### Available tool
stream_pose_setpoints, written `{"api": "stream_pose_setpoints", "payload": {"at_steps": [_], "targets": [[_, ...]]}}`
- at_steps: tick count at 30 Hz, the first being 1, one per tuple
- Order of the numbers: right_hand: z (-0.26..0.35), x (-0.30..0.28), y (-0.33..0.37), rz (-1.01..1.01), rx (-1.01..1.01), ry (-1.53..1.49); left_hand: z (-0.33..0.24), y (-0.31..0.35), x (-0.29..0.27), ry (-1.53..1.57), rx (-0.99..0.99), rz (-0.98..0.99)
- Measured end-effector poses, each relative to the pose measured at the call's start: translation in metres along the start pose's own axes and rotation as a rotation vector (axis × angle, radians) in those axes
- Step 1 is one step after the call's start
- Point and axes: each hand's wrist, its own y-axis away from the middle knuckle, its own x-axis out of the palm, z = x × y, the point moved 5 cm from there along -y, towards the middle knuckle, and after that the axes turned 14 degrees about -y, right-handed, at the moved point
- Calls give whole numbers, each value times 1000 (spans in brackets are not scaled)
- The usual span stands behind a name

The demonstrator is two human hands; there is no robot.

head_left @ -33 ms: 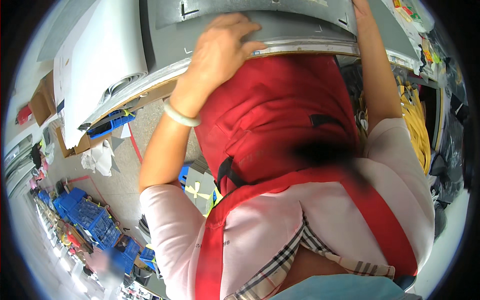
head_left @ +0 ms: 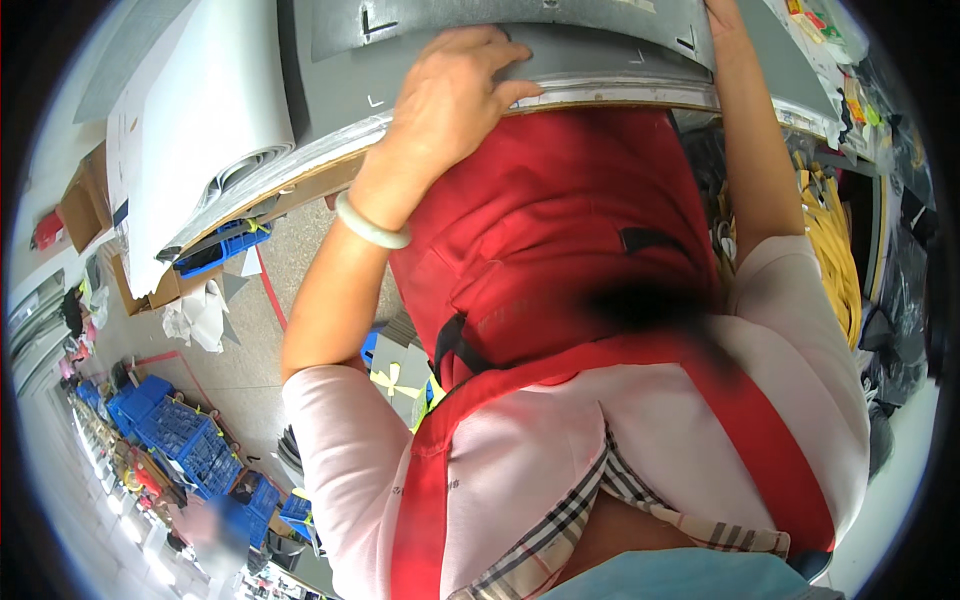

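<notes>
A grey curved template [head_left: 500, 22] with angled slots near its ends lies on a dark grey sheet [head_left: 590, 60] at the table's near edge. On that sheet, just below the template, rests my left hand [head_left: 455, 95], open, thumb and fingers apart, palm down; its fingertips are partly hidden. A pale bangle [head_left: 372, 222] circles the left wrist. At the template's right end is my right hand [head_left: 726, 20], cut off by the upper rim of the picture, so its grip does not show.
A large roll of white sheet material [head_left: 215, 100] lies on the table to the left. Blue crates [head_left: 190, 445] stand on the floor at lower left, near cardboard boxes [head_left: 90, 200] and crumpled paper [head_left: 198, 315]. Yellow strips [head_left: 830, 250] hang at the right below the table.
My left hand has shifted slightly to the right along the table edge, its forearm following. The right hand and the template look the same.
</notes>
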Motion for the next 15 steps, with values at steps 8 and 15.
{"api": "stream_pose_setpoints", "payload": {"at_steps": [8,15], "targets": [[7,-7,2,-102,-60,35,19,-7,23,308,-202,293],[2,6,3,44,-54,-53,14,-11,18,275,-198,197]]}}
